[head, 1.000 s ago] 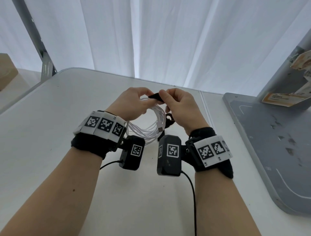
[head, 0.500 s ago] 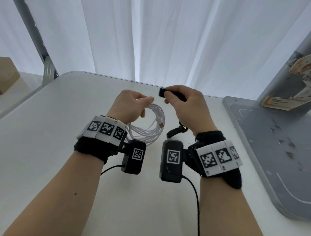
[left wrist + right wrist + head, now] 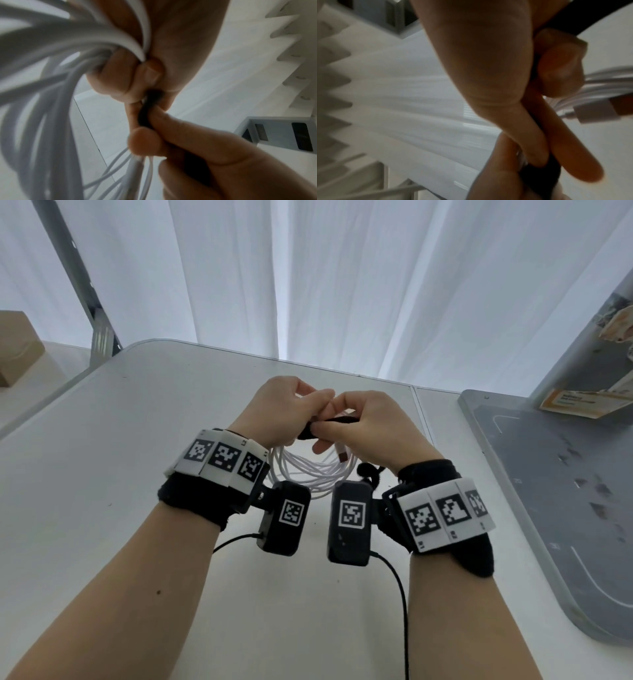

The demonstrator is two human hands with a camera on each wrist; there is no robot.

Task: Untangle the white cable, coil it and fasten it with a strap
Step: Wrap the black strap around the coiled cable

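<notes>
The two hands are coming back together over the middle of the frame. Half a second ago the right hand (image 3: 368,428) was lifted off to the right with the black strap (image 3: 337,421) held clear of the bundle; now it is pressing in against the left hand (image 3: 286,409) again, and the strap is lying flat between them, just above the loops.

The white cable (image 3: 305,472) is already gathered into a coil, hanging below the knuckles above the white table (image 3: 102,440), its plug end (image 3: 342,455) dangling at the right side of the loops. The left hand's fingers are curled tight round the top of the coil, with the thumb tip also nipping one end of the strap. The right hand's thumb and forefinger are pinching the strap's other stretch, the remaining fingers curled loosely beneath.

To my eye that means untangling and coiling are finished, and the strap is now being wrapped round the gathered strands. Whether it already passes fully round the bundle I cannot tell; the fingers are hiding that. A second dark strap-like piece (image 3: 371,472) is lying on the table near the right wrist.
</notes>
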